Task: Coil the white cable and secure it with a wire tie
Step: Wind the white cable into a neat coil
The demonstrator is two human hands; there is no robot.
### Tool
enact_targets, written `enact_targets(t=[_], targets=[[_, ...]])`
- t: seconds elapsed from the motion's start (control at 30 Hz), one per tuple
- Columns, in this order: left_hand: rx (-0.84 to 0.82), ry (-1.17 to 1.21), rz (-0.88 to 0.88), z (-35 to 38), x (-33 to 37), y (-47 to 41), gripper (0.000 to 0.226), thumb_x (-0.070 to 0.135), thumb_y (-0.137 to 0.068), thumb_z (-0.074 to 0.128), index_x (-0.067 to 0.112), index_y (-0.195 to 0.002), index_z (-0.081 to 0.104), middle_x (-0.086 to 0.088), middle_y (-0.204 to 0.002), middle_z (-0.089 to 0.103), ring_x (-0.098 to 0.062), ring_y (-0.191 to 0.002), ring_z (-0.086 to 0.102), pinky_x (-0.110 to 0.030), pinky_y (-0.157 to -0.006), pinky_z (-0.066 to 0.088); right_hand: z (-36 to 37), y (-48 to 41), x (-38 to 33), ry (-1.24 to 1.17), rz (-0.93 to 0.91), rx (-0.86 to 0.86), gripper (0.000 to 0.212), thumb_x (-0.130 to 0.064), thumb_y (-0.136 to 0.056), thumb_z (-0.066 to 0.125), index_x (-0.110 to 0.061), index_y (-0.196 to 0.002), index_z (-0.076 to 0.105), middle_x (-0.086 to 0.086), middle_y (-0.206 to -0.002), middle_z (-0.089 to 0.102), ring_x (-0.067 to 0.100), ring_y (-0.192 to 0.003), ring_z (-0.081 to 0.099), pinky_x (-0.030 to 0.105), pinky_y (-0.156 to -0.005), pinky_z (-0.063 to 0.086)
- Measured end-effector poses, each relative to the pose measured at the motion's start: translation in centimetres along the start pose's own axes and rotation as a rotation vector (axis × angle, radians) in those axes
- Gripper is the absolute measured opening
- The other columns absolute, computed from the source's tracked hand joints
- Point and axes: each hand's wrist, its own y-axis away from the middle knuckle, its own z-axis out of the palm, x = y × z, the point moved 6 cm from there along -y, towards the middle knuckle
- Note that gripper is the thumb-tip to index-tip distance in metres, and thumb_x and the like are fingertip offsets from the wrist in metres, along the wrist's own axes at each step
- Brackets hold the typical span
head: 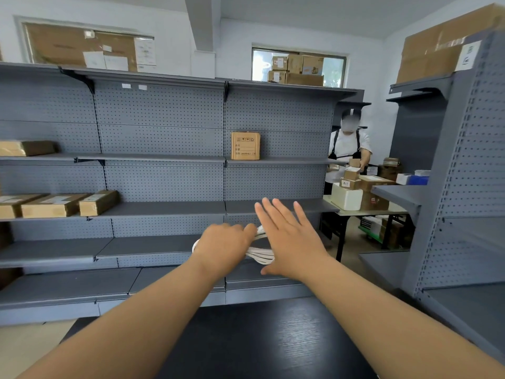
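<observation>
Coils of the white cable (261, 254) lie bunched in the left hand (224, 247), whose fingers are curled round the bundle, so the back of the hand hides its middle. The bundle's long axis runs roughly left to right: one loop peeps out on the wrist side, and several flattened strands fan out on the other side towards the right hand (292, 239). That hand is flat, fingers straight and spread, holding nothing. Its thumb edge lies just beside the strands' far end, but the palm faces away, so whether it touches them cannot be told. The cable thus lies immediately left of the right hand, and the left hand has the grip on it. Both hands are held in the air in front of the grey shelving (164, 181), above the dark table (259, 337). The cable looks thin, white and pliant, its loops uneven and slack at the ends. No wire tie shows anywhere, so securing seems not yet done; the right hand would likely have to gather the loose loops or fetch a tie
</observation>
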Motion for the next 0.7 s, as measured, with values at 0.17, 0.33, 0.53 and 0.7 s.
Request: enact_targets(t=[0.17,0.33,0.53,0.7], targets=[[-0.009,0.005,0.030,0.5,0.0,0.5,0.022,0.015,-0.087,0.052,0.011,-0.108,0.047,-0.007,-0.100,0.064,-0.031,-0.089,0.062,-0.032,-0.066,0.037,1.6,-0.6,-0.6,0.014,-0.026,-0.068,0.101,-0.050,-0.075,0.068,-0.016,-0.150,0.008,-0.001,-0.156,0.020,0.018,-0.147,0.011,0.049,-0.116,-0.010],[0.035,-0.008,0.081,1.3,0.0,1.9,0.048,0.020,-0.020,0.087,0.019,-0.054,0.054,0.000,-0.040,0.050,-0.017,-0.031,0.048,-0.019,-0.034,0.031,3.5,-0.6,-2.0,-0.044,-0.036,-0.060,0.062,-0.029,-0.077,0.066,-0.018,-0.132,0.038,0.001,-0.128,0.051,0.023,-0.123,0.045,0.042,-0.119,0.006],[-0.035,0.036,0.074,4.3,0.5,4.3,0.049,0.018,-0.016,0.085,0.022,-0.054,0.054,0.002,-0.041,0.049,-0.013,-0.032,0.048,-0.017,-0.035,0.032,5.6,0.8,-4.3,-0.163,0.028,-0.110,0.038,-0.011,-0.081,0.060,-0.014,-0.117,0.046,0.007,-0.118,0.050,0.027,-0.110,0.050,0.033,-0.084,0.041],[-0.071,0.105,0.042,6.1,0.3,6.1,0.038,0.018,-0.040,0.084,0.017,-0.069,0.059,0.002,-0.061,0.062,-0.017,-0.053,0.062,-0.024,-0.047,0.043,7.2,1.4,-6.6,-0.145,0.024,-0.221,0.051,-0.035,-0.078,0.068,-0.015,-0.119,0.044,0.004,-0.121,0.051,0.026,-0.114,0.048,0.037,-0.090,0.041]])
